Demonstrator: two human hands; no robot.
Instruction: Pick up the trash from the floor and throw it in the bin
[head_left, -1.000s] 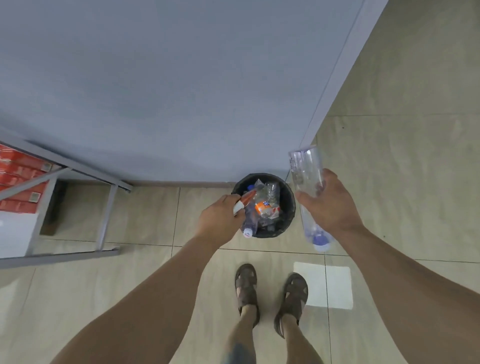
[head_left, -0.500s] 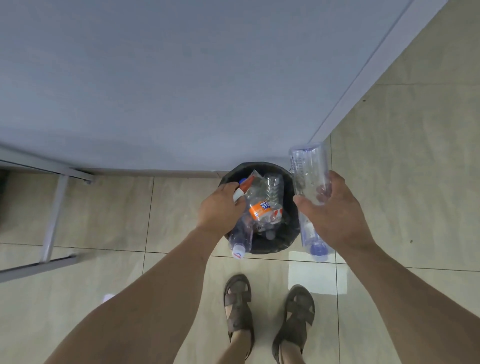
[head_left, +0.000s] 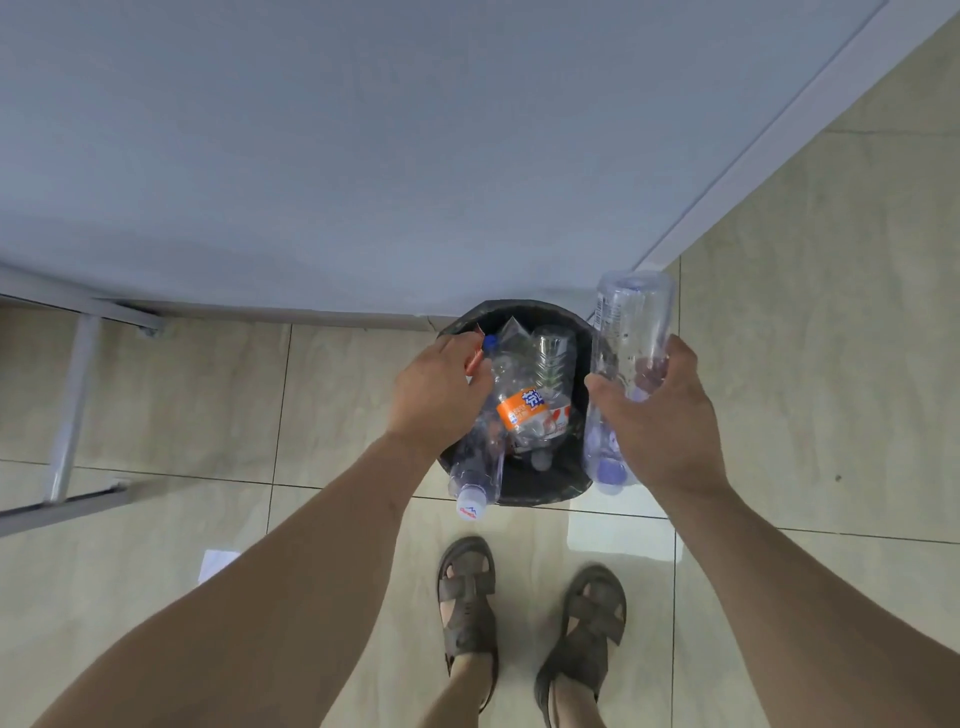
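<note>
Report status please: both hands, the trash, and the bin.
Left hand grips a bottle over the bin. Right hand grips a clear bottle at the bin's right edge. Bin nearly full of bottles.

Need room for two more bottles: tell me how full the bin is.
Nearly full: bottles pile to the rim of the bin.

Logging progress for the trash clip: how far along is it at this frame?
Done: the black bin already holds several bottles, including an orange-labelled one. In hand: the left hand grips a white-capped bottle over the bin, and the right hand grips a clear bottle at its rim. Left: dropping both.
</note>
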